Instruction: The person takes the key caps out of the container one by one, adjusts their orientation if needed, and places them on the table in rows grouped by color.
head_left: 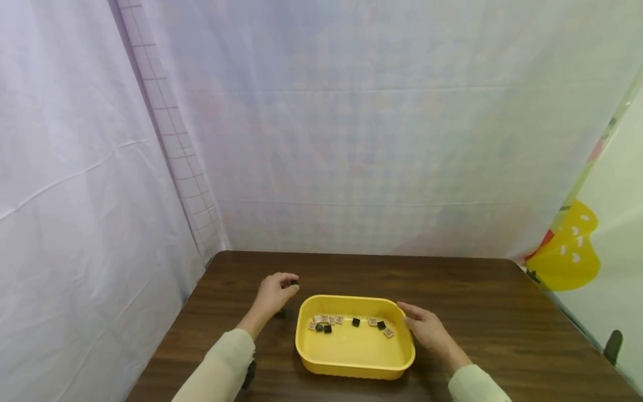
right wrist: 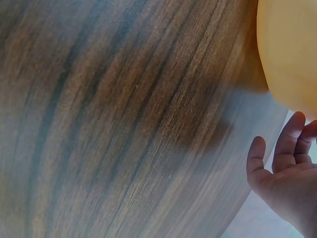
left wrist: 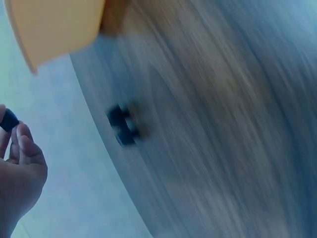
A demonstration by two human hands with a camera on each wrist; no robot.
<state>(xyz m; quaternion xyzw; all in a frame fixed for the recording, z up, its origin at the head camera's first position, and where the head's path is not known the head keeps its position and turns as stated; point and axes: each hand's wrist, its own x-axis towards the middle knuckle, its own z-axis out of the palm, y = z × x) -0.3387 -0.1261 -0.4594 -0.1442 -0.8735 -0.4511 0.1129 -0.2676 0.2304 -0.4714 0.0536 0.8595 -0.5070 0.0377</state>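
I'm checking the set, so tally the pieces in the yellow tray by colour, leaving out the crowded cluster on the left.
Black pieces: 2
Light patterned pieces: 2
Total: 4

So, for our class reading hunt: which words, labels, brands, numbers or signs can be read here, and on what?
None can be read.
Small pale square tiles with dark markings in the yellow rounded-rectangular tray: too small to read.
Small black square tiles there: no legible text.
Small black piece in the fingers of the left hand: no lettering visible.
Yellow printed shape on the whitish hanging cloth: white marks, none legible.
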